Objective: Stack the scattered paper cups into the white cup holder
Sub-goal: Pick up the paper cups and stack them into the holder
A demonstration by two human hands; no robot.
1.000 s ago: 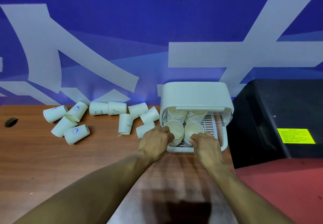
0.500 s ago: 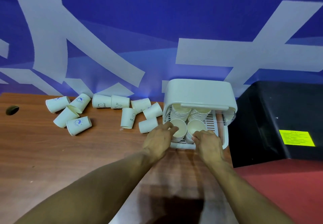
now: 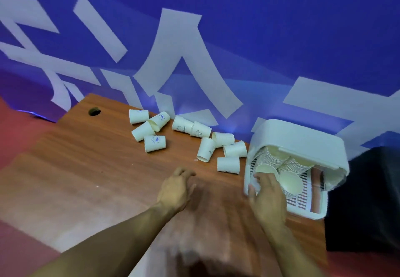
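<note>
The white cup holder [image 3: 298, 140] stands at the table's right end, lid raised over a slatted tray [image 3: 303, 198]. Stacked paper cups lie inside it: a front left stack [image 3: 267, 169], a front right stack [image 3: 290, 182], and more behind. My right hand [image 3: 268, 198] reaches into the tray, its straight fingers touching the front left stack. My left hand [image 3: 176, 188] hovers over the bare wood left of the holder, its fingers loosely curled and holding nothing. Several scattered cups lie on their sides, the nearest [image 3: 228, 164] just beyond my left hand and others [image 3: 154, 143] further left.
A wooden table [image 3: 86, 168] with a cable hole [image 3: 94, 111] backs onto a blue wall with white shapes. A black box [image 3: 368, 201] stands right of the holder. Red floor shows on the left.
My left hand has come off the cup stack and moved left over the table. My right hand stays at the holder's front stacks. The view has swung left and tilted.
</note>
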